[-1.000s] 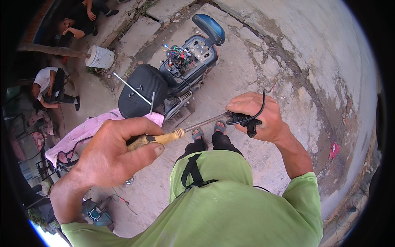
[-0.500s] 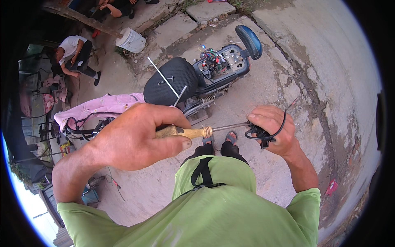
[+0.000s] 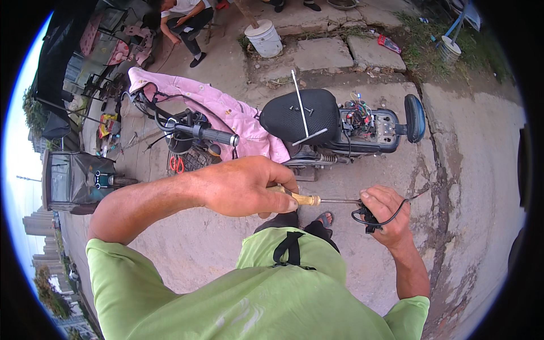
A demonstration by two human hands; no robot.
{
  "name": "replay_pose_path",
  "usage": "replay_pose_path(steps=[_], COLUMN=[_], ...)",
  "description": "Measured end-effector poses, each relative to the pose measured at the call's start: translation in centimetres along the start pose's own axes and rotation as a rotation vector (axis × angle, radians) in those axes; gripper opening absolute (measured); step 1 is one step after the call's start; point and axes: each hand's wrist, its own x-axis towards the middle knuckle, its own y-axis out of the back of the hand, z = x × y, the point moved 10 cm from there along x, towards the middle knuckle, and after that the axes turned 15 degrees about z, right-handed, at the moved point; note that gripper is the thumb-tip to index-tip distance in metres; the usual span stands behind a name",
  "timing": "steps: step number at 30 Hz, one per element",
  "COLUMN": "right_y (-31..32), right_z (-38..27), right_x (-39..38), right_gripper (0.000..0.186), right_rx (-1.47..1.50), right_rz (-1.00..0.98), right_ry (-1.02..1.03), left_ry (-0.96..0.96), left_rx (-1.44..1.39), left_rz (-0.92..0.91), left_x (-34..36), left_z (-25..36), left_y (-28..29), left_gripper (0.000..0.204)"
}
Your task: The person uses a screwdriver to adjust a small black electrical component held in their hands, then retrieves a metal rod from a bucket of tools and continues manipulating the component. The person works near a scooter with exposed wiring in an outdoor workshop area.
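Screwdriver sits on our side of the seat, its long axis running left to right. Our left hand, nearer the seat, is clamped round its handle; our right hand closes on a black part, where the tip is hidden. Compared with half a second ago, both grips match, but the handlebar now shows plainly left of the seat.

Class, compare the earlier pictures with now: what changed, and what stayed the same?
The view has swung left, so the scooter appears farther right, its handlebar now clearer. Nothing was taken up or let go: the left hand still grips the screwdriver, the right hand the black part. The long rod stays on the seat.
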Motion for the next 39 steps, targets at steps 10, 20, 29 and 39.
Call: replay_pose_path(steps=[10, 20, 29, 39], right_y=[-11.8, -34.6, -55.1, -79.9], right_z=[1.9, -18.9, -42.8, -51.8], right_x=[-5.8, -7.8, -5.6, -4.6], right_gripper=[0.029, 0.03, 0.032, 0.034], right_rx=[0.265, 1.016, 1.238, 1.15], right_rz=[-0.405, -0.834, -1.024, -1.193], right_ry=[-0.574, -1.029, -0.791, -0.967], left_ry=[-0.019, 0.186, 0.108, 0.183], left_rx=[0.02, -0.996, -0.777, -1.123], left_rz=[0.58, 0.812, 1.197, 1.204], left_x=[-12.0, -24.9, -40.3, -46.8], left_z=[-15.8, -37.3, -52.7, -75.1], left_y=[2.0, -9.6, -6.9, -0.6], left_gripper=[0.038, 0.059, 0.056, 0.054])
